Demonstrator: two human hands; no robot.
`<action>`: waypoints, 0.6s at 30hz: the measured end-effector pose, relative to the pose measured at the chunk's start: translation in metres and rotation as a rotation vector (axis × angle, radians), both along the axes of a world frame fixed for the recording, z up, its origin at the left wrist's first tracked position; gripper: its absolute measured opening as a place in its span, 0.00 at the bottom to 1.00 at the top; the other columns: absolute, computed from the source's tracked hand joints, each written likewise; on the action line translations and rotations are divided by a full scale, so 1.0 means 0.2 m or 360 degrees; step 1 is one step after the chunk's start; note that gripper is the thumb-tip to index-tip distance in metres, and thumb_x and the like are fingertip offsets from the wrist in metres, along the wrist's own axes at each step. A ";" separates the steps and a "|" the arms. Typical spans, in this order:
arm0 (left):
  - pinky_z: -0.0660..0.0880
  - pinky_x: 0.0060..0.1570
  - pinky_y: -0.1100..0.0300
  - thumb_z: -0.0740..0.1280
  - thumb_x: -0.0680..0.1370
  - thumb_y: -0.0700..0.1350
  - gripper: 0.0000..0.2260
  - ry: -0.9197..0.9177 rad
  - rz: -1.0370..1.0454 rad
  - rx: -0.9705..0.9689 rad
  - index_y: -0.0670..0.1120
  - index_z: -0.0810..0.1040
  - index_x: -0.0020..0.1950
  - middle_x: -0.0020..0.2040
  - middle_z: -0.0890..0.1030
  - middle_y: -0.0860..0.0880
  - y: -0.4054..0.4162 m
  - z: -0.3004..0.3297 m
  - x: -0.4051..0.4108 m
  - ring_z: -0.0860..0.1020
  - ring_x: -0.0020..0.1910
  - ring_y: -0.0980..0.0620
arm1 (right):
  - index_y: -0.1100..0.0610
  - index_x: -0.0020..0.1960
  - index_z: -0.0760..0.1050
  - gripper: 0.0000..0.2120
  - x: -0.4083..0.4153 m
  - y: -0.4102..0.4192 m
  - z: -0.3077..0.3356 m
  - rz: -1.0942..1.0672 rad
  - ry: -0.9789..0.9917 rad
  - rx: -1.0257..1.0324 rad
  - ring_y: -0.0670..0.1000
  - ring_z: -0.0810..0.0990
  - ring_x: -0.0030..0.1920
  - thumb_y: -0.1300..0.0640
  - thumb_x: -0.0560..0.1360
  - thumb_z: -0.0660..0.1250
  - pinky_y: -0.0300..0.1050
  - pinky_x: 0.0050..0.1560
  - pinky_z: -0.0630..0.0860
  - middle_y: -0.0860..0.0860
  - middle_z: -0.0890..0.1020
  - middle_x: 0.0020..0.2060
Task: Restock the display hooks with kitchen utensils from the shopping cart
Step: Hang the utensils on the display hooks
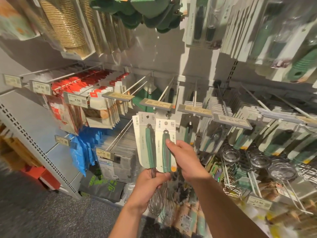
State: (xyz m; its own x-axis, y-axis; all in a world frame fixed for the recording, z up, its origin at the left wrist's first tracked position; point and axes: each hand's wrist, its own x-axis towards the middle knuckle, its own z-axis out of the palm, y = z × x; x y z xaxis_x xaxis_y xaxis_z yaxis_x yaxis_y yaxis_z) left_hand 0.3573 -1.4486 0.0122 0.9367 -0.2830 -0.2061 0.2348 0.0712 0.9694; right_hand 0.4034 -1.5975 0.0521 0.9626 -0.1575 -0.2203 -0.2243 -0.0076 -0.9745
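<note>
Head view, nearest first: my left hand [147,183] is curled round the wire stems of two whisks where they leave their cards, and the wire balloons [160,201] hang below my fist. My right hand [184,156] pinches the front whisk [166,148], thumb lying on its green handle and fingers behind the card, so both grips are clamped on the stock. The second whisk [147,146] sits just behind and to the left, its card overlapping the first.

These look light to me. The card backing is thin and will bend or tear at the punched hang hole [165,123], so I judge it better to steer by the stiff handle and let the card follow. The wire loops are springy and tangle easily with each other; holding the stems apart should stop that. The plastic handle may be a little slick, so the thumb wants to press flat.

Just above the cards is a bare display hook [166,92] with its price tag [157,104] tipped up, which I take as the target peg. To the right hang rows of similar green-handled carded utensils [274,138]; to the left, red-and-white packets [82,88]. The shopping cart is not in sight.
</note>
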 end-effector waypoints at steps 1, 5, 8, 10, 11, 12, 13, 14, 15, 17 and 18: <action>0.69 0.36 0.64 0.76 0.77 0.44 0.19 -0.0014 -0.0025 0.0014 0.29 0.76 0.38 0.33 0.70 0.42 0.00 0.00 0.00 0.70 0.33 0.50 | 0.51 0.60 0.82 0.22 -0.01 0.00 0.01 0.0021 -0.0027 0.0005 0.49 0.85 0.58 0.38 0.74 0.73 0.58 0.66 0.77 0.46 0.87 0.54; 0.71 0.35 0.66 0.70 0.80 0.38 0.09 0.0052 -0.0074 0.0013 0.39 0.83 0.40 0.30 0.79 0.50 0.00 0.03 -0.02 0.73 0.27 0.57 | 0.48 0.64 0.79 0.18 -0.05 0.00 0.01 0.0016 -0.0089 0.0057 0.47 0.81 0.63 0.42 0.77 0.71 0.58 0.71 0.73 0.43 0.85 0.59; 0.73 0.38 0.66 0.69 0.82 0.43 0.12 0.0156 0.0006 -0.0112 0.44 0.83 0.39 0.33 0.82 0.50 0.00 0.04 -0.03 0.75 0.28 0.58 | 0.49 0.70 0.75 0.26 -0.08 0.01 0.02 0.0023 -0.0129 0.0028 0.46 0.78 0.68 0.39 0.75 0.71 0.58 0.73 0.71 0.43 0.81 0.65; 0.73 0.38 0.63 0.69 0.80 0.50 0.15 0.0190 0.0082 -0.0168 0.43 0.79 0.37 0.32 0.79 0.48 0.01 0.05 -0.03 0.74 0.29 0.56 | 0.50 0.69 0.76 0.23 -0.10 0.01 0.03 0.0028 -0.0187 0.0003 0.47 0.79 0.66 0.43 0.77 0.71 0.58 0.71 0.73 0.44 0.83 0.64; 0.72 0.40 0.60 0.69 0.79 0.55 0.19 0.0167 0.0076 -0.0158 0.42 0.78 0.37 0.32 0.77 0.46 0.01 0.04 -0.02 0.73 0.29 0.55 | 0.50 0.67 0.77 0.17 -0.11 0.01 0.02 0.0026 -0.0213 -0.0003 0.46 0.81 0.64 0.47 0.80 0.70 0.58 0.70 0.74 0.44 0.84 0.62; 0.70 0.41 0.58 0.67 0.79 0.59 0.22 0.0131 0.0043 -0.0146 0.41 0.76 0.37 0.32 0.74 0.45 0.01 0.04 -0.02 0.72 0.30 0.54 | 0.50 0.65 0.78 0.13 -0.11 0.00 0.02 0.0001 -0.0225 -0.0028 0.46 0.82 0.62 0.51 0.81 0.69 0.57 0.69 0.75 0.44 0.85 0.60; 0.69 0.43 0.56 0.65 0.79 0.61 0.24 0.0102 0.0014 -0.0147 0.40 0.76 0.38 0.32 0.72 0.45 0.01 0.03 -0.02 0.71 0.30 0.53 | 0.49 0.64 0.78 0.11 -0.11 0.00 0.01 -0.0038 -0.0232 -0.0049 0.45 0.82 0.61 0.53 0.82 0.68 0.57 0.69 0.76 0.44 0.85 0.59; 0.68 0.44 0.55 0.64 0.79 0.62 0.25 0.0109 0.0013 -0.0166 0.40 0.77 0.40 0.32 0.71 0.45 0.01 0.03 -0.02 0.71 0.30 0.53 | 0.49 0.63 0.78 0.10 -0.12 0.00 0.00 -0.0077 -0.0244 -0.0061 0.46 0.83 0.60 0.54 0.82 0.68 0.57 0.68 0.76 0.44 0.85 0.58; 0.68 0.43 0.55 0.64 0.79 0.63 0.25 0.0139 0.0040 -0.0187 0.40 0.78 0.43 0.32 0.71 0.45 0.01 0.02 -0.02 0.71 0.30 0.52 | 0.49 0.63 0.78 0.10 -0.12 0.00 0.00 -0.0125 -0.0258 -0.0060 0.47 0.83 0.60 0.54 0.82 0.68 0.58 0.67 0.76 0.45 0.85 0.58; 0.69 0.43 0.55 0.64 0.77 0.64 0.27 0.0198 0.0085 -0.0194 0.37 0.81 0.49 0.31 0.72 0.47 0.01 0.00 -0.02 0.72 0.29 0.53 | 0.50 0.63 0.78 0.10 -0.13 -0.01 -0.01 -0.0239 -0.0289 -0.0080 0.47 0.83 0.60 0.54 0.83 0.67 0.58 0.67 0.77 0.45 0.85 0.57; 0.69 0.43 0.55 0.64 0.77 0.63 0.29 0.0217 0.0096 -0.0190 0.36 0.81 0.53 0.31 0.72 0.48 0.01 0.00 -0.02 0.72 0.29 0.54 | 0.50 0.63 0.77 0.09 -0.14 -0.01 -0.01 -0.0299 -0.0305 -0.0105 0.47 0.83 0.60 0.53 0.83 0.67 0.57 0.67 0.77 0.45 0.85 0.57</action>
